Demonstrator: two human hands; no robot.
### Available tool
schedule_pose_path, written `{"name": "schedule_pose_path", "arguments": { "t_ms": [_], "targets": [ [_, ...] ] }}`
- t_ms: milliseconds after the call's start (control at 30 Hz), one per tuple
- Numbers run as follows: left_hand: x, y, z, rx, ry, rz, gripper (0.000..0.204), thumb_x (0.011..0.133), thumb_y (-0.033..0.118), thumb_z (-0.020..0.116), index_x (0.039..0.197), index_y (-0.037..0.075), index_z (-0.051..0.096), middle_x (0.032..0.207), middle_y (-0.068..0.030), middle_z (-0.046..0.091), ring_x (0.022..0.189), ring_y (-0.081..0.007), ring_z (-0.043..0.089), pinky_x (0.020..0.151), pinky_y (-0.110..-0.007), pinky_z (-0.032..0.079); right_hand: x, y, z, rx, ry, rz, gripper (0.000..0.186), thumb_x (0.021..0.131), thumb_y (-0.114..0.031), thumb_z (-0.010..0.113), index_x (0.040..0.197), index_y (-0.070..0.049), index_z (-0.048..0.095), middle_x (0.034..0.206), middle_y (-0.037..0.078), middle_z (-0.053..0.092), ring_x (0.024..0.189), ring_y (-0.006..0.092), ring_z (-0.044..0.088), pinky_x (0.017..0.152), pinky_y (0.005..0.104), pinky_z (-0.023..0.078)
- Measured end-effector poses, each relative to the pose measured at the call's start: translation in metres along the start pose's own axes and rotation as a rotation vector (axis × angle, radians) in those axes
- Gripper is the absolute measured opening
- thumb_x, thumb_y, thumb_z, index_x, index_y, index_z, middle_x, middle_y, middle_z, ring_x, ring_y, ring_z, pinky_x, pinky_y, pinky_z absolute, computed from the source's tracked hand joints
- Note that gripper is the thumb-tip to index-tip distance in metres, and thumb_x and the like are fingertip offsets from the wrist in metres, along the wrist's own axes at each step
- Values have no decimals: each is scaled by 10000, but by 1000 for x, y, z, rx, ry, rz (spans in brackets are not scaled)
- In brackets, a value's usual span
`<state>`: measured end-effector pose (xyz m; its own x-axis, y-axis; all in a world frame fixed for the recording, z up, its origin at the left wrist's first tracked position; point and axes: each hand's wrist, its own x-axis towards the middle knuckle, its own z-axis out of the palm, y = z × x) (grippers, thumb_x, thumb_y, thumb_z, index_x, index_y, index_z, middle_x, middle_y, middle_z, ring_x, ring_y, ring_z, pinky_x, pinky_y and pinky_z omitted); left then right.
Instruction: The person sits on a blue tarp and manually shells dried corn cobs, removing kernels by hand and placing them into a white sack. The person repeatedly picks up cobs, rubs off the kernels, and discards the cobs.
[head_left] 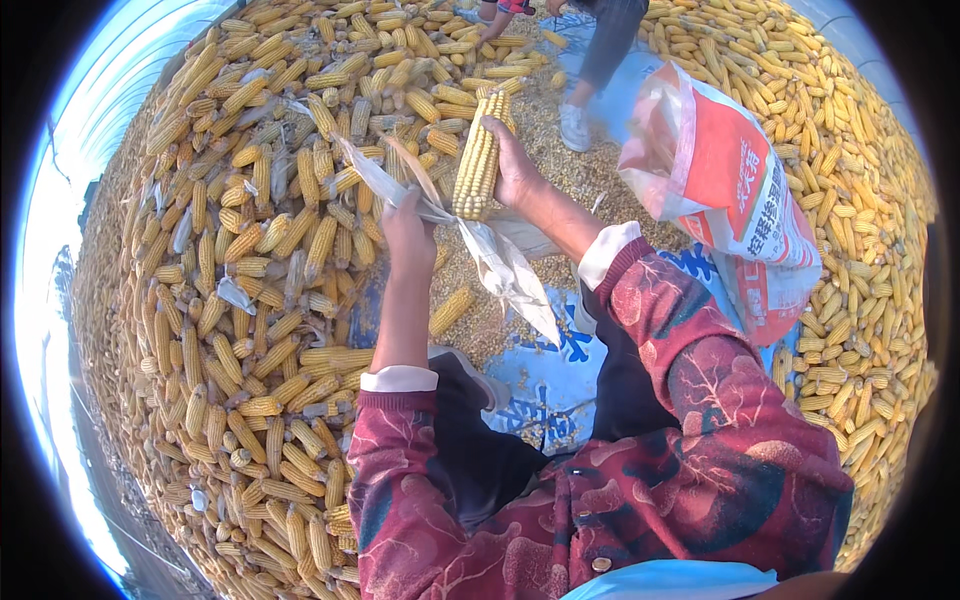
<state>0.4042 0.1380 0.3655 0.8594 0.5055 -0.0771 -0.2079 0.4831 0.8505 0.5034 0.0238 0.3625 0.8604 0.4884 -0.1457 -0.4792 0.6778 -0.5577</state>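
In front of me an ear of corn (474, 170) is held upright, its yellow kernels bare and its dry husk (505, 270) peeled down and hanging from the base. My right hand (515, 165) grips the ear along its right side, thumb near the top. At the base, my left hand (408, 220) is closed on the pale husk leaves, some of which stick out up and to the left past the fingers. Part of the left fingers is hidden behind the hand. Below the hands a loose corn cob (452, 311) lies on scattered kernels.
A big heap of corn cobs (260, 260) spreads along the left, and another heap (840, 250) along the right. At the right stands an open red and white sack (730, 170). Loose kernels cover a blue printed sheet (545, 375) between my legs. Another person's shoe (574, 127) is at the far side.
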Motion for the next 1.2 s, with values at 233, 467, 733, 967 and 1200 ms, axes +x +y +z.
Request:
{"name": "schedule_pose_path", "arguments": {
  "t_ms": [233,467,733,967,1200],
  "targets": [
    [0,-5,5,252,-238,-28,293,848,205,564,1052,-2,528,818,-27,538,706,-108,510,596,-259,429,-6,2,-3,-133,-132,-18,382,799,-372,618,989,-61,504,778,32,553,645,141,561,601,293,506],
    [-1,-9,-22,198,-219,-131,300,802,82,528,1075,-39,514,848,-85,551,794,-180,558,623,-276,463,23,-29,-19,-60,86,-198,422,800,-388,624,987,-33,496,795,74,531,644,179,553,614,338,516],
    [5,34,-23,737,117,272,618,751,236,600,1261,-45,394,1141,-201,508,1013,-269,528,892,-378,421,2,-42,-16,-1182,-32,-619,709,724,-518,640,1100,60,476,884,149,597,792,224,599,724,313,485],
    [-10,-19,15,376,-452,-16,703,745,186,679,1297,-17,294,1128,-151,502,1019,-214,518,882,-321,429,-9,-2,14,-573,-130,-368,627,708,-413,707,1068,55,495,860,108,566,729,160,561,645,266,483],
    [-23,-26,13,183,-470,-307,571,701,73,700,1179,-3,396,963,-73,545,850,-145,564,751,-298,490,-6,-19,14,-237,-115,-172,554,693,-446,725,943,-9,495,775,55,521,662,133,540,635,263,507]
  ]
}}
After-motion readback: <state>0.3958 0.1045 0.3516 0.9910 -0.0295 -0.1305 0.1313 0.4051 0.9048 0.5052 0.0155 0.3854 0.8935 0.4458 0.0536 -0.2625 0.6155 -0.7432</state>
